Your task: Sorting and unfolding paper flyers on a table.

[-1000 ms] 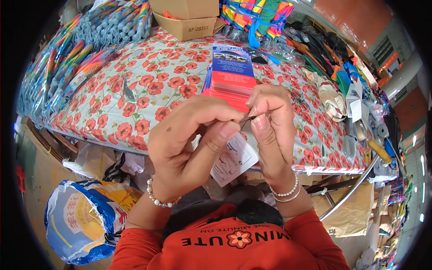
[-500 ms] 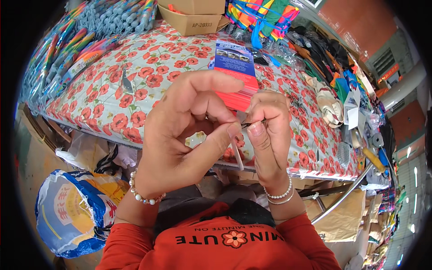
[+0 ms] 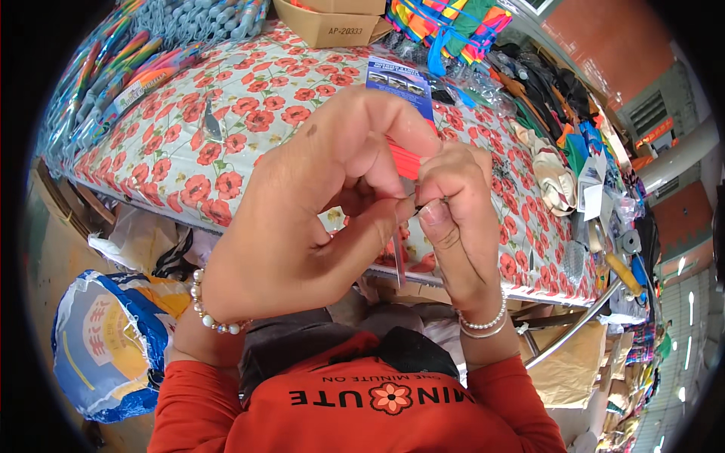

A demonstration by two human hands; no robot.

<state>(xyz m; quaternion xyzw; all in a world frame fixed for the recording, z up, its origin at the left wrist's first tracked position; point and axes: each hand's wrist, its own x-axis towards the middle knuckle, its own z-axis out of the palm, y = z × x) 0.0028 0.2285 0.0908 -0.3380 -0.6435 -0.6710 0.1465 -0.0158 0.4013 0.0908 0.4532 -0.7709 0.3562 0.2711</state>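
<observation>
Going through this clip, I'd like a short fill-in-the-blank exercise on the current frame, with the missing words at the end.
1. The left hand and right hand pinch a thin strand coloured ____ (dark or white).
2. A card, seen nearly edge-on, hangs ____ (above or below) the left hand's thumb tip.
3. Beyond the hands, the tablecloth is printed with red ____.
4. A partly blue sack is on the person's ____ side.

Missing words: dark; below; flowers; left.
</observation>
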